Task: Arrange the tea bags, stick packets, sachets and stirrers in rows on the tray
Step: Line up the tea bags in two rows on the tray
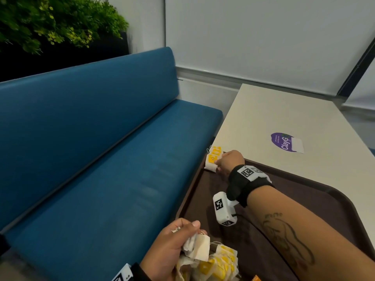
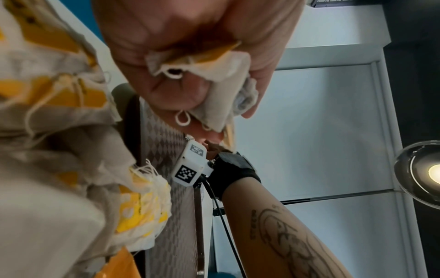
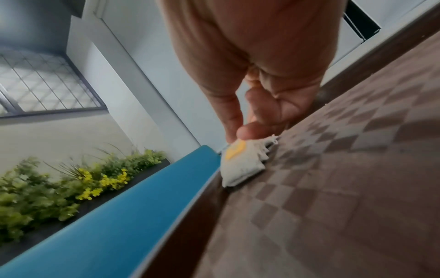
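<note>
A brown chequered tray (image 1: 198, 191) (image 3: 333, 188) lies on the white table. A short row of tea bags with yellow tags (image 1: 214, 157) sits in its far left corner. My right hand (image 1: 220, 165) (image 3: 240, 135) pinches the top of the nearest tea bag (image 3: 240, 165) in that row, which rests on the tray floor by the rim. At the tray's near left corner my left hand (image 1: 190, 230) (image 2: 190, 75) grips a small bunch of tea bags (image 1: 197, 246) (image 2: 214, 79) above a loose pile of tea bags (image 1: 219, 264) (image 2: 59, 131).
A blue bench (image 1: 101, 159) runs along the tray's left side, with plants (image 1: 50, 21) behind it. The white table (image 1: 284, 110) carries a purple sticker (image 1: 284, 142) beyond the tray. An orange packet's corner (image 1: 256, 278) shows at the bottom edge.
</note>
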